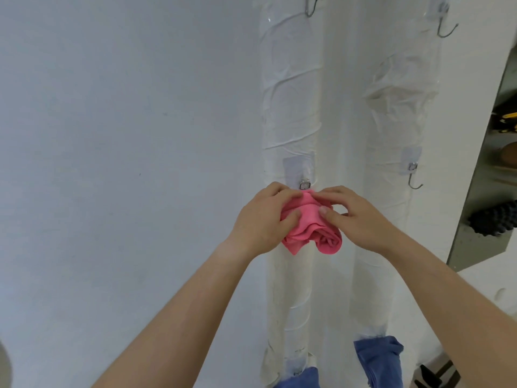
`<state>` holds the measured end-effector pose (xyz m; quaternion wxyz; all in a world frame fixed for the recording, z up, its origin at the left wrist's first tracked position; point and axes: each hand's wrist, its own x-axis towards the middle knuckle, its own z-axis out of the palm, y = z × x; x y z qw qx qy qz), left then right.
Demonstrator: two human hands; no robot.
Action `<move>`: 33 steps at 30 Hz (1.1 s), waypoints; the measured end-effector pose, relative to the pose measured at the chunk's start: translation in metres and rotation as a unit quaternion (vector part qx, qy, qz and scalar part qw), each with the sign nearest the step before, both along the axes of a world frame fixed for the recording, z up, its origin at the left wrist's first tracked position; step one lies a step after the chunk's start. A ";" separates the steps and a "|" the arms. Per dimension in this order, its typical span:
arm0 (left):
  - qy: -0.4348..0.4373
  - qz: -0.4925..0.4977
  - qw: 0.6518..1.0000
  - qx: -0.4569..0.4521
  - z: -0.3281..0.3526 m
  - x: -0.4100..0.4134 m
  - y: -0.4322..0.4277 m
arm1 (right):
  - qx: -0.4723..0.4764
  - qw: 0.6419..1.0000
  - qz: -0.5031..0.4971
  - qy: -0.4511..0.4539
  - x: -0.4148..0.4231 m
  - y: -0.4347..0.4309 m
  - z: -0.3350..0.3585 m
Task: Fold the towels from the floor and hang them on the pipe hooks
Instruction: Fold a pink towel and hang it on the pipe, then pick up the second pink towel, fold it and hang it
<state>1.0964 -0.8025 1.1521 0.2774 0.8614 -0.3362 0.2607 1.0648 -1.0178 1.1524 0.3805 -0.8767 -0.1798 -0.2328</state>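
Both hands, left hand [261, 219] and right hand [356, 217], pinch a bunched pink towel [310, 228] against the left pipe [291, 107]. It sits just below a metal hook [305, 185].

Hook [305, 185] tip hidden behind pink towel [310, 228], blue towels [377, 359] cropped below

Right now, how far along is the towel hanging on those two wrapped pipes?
Two blue cloth towels, one low on the left pipe and one low on the right pipe, look already hung. In hand: the left hand and right hand press a bunched pink cloth towel at the left pipe's middle metal hook. Left: three bare metal hooks; the floor is out of view.
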 end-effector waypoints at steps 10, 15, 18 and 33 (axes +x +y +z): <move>0.045 0.020 0.999 0.011 0.006 -0.009 -0.006 | 0.011 0.998 0.010 0.065 -0.008 -0.001 0.010; 0.018 0.044 0.998 -0.031 0.011 -0.022 -0.010 | 0.006 0.999 -0.038 -0.012 -0.016 0.003 0.018; 0.009 0.057 0.997 -0.046 0.008 -0.031 -0.012 | 0.003 0.998 -0.049 -0.027 -0.019 0.001 0.020; 0.064 0.242 0.967 0.042 -0.002 -0.091 0.064 | -0.257 0.953 -0.140 -0.078 -0.070 0.075 0.023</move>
